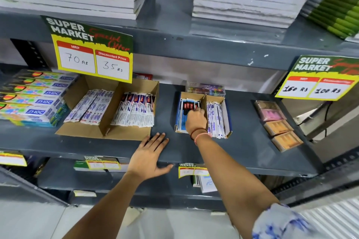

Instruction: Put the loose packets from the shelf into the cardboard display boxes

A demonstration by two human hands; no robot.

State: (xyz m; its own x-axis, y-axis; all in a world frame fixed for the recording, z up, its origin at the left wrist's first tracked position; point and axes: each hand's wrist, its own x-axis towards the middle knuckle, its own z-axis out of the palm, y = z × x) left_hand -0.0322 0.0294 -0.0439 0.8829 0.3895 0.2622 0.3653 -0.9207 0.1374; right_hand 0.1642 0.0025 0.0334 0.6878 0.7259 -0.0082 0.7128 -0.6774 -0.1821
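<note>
From the head camera I count two cardboard display boxes on the grey shelf [242, 128]: a large brown box [93, 132] on the left and a smaller blue-edged box [227, 116] to the right, each split by a divider into two compartments. All four compartments hold packets standing in rows. I see no packet lying loose on the bare shelf around them.

My right hand [196, 120] is down in the left compartment of the smaller box, fingers curled over the dark red-and-black packets [187, 105] there; they touch the tops, but I cannot tell whether any packet is actually gripped. Two bands sit on that wrist. My left hand [149, 156] lies flat and spread on the shelf edge, just in front of the large box's right corner, holding nothing.

To the far left are five stacked cartons [37, 95] reading "SHOC". At right lie four small flat packs [277, 124], two pinkish and two orange. Two yellow tags say "SUPER MARKET": the left tag [93, 52] reads "MRP 70 Rs", "Discounted Price 35 Rs"; the right tag [318, 81] reads "160 Rs" and "100 Rs".
</note>
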